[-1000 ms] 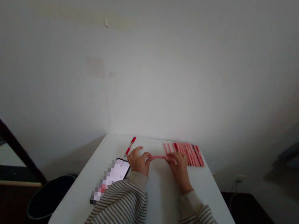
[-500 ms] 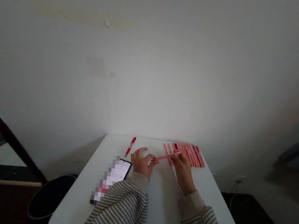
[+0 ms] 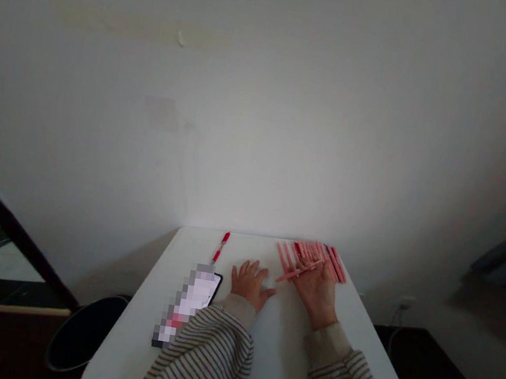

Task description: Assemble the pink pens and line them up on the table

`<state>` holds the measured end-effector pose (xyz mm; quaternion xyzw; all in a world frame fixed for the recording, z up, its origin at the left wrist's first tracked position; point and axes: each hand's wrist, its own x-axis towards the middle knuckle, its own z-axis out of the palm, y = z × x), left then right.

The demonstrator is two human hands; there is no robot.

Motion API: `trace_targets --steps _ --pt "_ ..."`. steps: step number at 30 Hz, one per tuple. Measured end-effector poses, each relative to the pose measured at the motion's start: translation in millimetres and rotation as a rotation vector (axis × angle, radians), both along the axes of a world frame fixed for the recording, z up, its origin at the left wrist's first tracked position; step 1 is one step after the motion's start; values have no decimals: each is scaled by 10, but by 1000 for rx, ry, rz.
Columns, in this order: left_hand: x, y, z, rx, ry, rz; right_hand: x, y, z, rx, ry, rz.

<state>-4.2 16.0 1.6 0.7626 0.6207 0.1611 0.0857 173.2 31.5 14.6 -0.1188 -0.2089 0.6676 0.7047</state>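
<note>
My left hand (image 3: pixel 250 282) rests on the white table with its fingers spread and nothing in it. A pink pen (image 3: pixel 288 276) lies slantwise across the fingers of my right hand (image 3: pixel 317 294), which grips it; its lower end points toward my left hand. Just beyond the right hand, a row of pink and red pens (image 3: pixel 318 249) lies side by side near the table's back edge, partly hidden by the fingers. A red pen with a clear middle (image 3: pixel 217 254) lies apart, beyond and left of my left hand.
A phone (image 3: pixel 200 296), partly blurred out, lies on the table (image 3: pixel 130 324) left of my left forearm. A grey wall (image 3: pixel 256 171) rises behind the table. On the floor at the left stands a dark bin (image 3: pixel 86 333).
My left hand has let go of the pink pen and come down onto the table, fingers spread. The right hand has shifted slightly right with the pen, turning palm more downward.
</note>
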Motion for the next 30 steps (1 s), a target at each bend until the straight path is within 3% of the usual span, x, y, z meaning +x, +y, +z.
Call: trace_targets --steps 7,30 --pt "-7 -29 55 -83 70 -19 13 -14 28 -37 95 -25" --pt "-5 -40 47 -77 72 -11 26 14 -25 -8 104 -45"
